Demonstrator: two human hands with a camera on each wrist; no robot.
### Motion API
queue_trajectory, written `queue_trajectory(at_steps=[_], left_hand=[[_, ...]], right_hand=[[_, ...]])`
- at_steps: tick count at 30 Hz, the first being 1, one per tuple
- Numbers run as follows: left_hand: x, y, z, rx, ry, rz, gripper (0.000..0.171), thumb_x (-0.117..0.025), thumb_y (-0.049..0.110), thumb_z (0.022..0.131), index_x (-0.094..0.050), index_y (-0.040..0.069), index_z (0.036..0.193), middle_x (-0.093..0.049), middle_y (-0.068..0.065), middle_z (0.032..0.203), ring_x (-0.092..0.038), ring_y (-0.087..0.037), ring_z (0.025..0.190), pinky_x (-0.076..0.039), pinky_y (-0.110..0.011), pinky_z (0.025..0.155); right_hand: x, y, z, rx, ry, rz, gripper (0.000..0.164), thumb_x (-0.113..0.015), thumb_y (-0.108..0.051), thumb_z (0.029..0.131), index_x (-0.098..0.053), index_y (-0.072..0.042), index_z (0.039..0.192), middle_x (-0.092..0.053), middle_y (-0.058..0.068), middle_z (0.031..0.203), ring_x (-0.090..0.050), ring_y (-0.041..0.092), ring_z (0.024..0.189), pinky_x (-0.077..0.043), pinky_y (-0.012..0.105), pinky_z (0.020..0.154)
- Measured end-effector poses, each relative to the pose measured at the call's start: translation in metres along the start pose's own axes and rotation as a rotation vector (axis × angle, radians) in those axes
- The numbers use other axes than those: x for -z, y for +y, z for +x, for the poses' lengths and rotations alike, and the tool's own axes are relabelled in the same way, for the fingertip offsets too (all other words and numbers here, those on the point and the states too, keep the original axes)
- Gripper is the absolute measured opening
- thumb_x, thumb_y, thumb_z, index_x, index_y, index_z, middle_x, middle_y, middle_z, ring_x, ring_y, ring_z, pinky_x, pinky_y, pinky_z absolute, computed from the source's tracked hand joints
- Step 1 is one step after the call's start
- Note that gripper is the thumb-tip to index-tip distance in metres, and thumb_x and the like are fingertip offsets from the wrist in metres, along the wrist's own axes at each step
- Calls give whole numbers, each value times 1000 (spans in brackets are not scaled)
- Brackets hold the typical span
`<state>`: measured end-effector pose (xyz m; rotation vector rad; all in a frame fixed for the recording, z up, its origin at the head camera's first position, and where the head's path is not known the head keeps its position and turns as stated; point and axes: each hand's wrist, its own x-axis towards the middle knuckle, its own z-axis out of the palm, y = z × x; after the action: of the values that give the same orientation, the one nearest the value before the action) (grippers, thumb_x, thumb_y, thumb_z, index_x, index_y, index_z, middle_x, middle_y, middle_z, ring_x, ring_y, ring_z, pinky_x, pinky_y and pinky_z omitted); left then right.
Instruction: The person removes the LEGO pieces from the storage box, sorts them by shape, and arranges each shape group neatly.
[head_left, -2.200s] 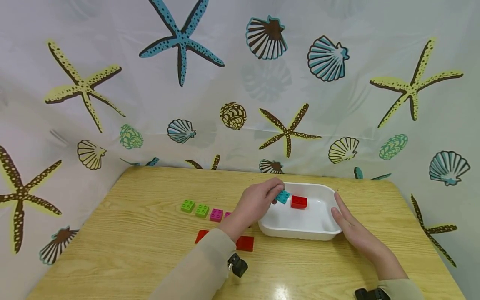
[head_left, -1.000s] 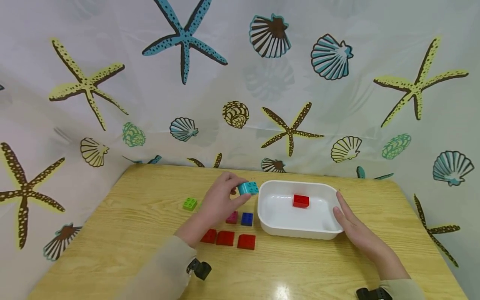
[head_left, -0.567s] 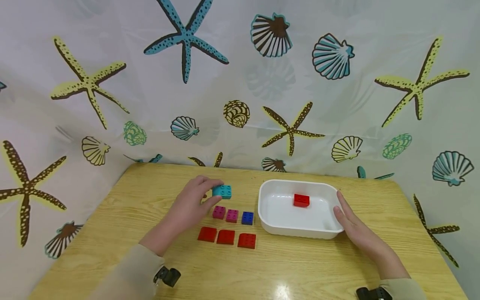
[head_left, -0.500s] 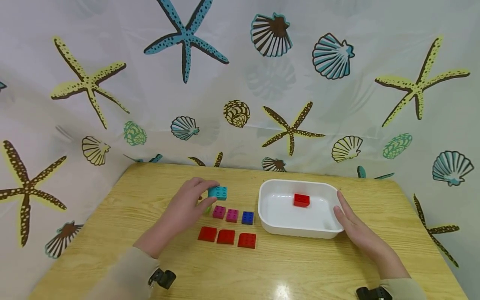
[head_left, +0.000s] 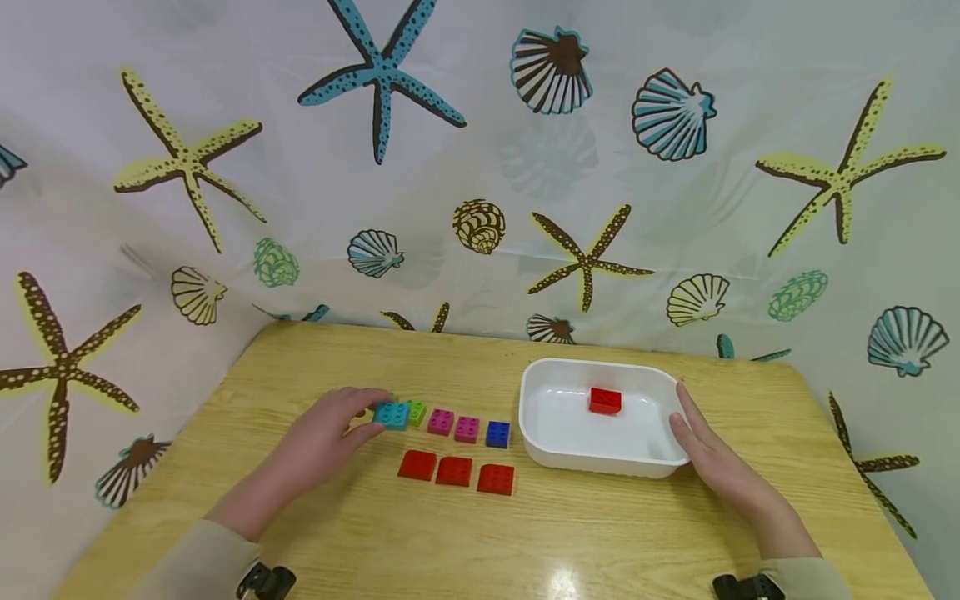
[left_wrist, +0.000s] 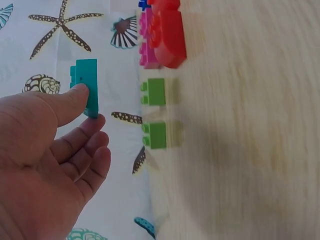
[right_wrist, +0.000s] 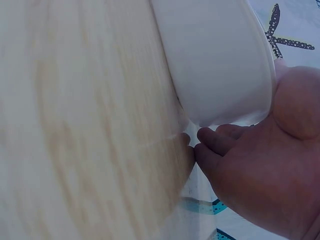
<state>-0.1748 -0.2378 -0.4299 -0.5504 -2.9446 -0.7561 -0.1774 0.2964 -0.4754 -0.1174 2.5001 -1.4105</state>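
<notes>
My left hand [head_left: 318,433] pinches a teal toy building brick [head_left: 392,415] between thumb and fingers, at the left end of the back row. In the left wrist view the teal brick [left_wrist: 90,82] is apart from the tabletop, with two green bricks [left_wrist: 156,91] standing beyond it. Seen from the head, it covers much of the left green brick; the other green brick [head_left: 417,412] shows at its right. Against the right end of a white tray [head_left: 562,457] rests my right hand [head_left: 708,454], its fingers along the outer wall [right_wrist: 220,85]. Inside the tray lies a red brick [head_left: 605,400].
Two pink bricks [head_left: 453,426] and a blue brick [head_left: 498,434] continue the back row toward the tray. In front of them lie several red pieces [head_left: 453,471] in a row. A shell-patterned cloth [head_left: 465,167] hangs behind the wooden table [head_left: 420,550].
My left hand has carried the teal brick from above the tray leftward, past the pink bricks, to the green bricks, and lower. My right hand has stayed at the tray.
</notes>
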Motion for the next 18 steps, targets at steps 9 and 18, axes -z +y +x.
queue_trajectory(at_steps=[9, 18], left_hand=[[-1, -17, -9, -14, -70, -8, 36, -67, 16, 99, -63, 13, 135, -62, -8, 129, -58, -32, 120, -49, -54, 99], [-7, -31, -17, -60, -105, -9, 34, -68, 13, 98, -64, 13, 132, -61, -6, 123, -60, -26, 106, -52, -49, 91]], right_hand=[[2, 2, 0, 35, 1, 23, 67, -26, -55, 107, 13, -38, 159, 16, 6, 167, 14, 40, 151, 4, 73, 112], [-1, 2, -1, 35, -10, 34, 67, -27, -55, 108, 13, -38, 159, 16, 7, 167, 14, 41, 151, 3, 73, 111]])
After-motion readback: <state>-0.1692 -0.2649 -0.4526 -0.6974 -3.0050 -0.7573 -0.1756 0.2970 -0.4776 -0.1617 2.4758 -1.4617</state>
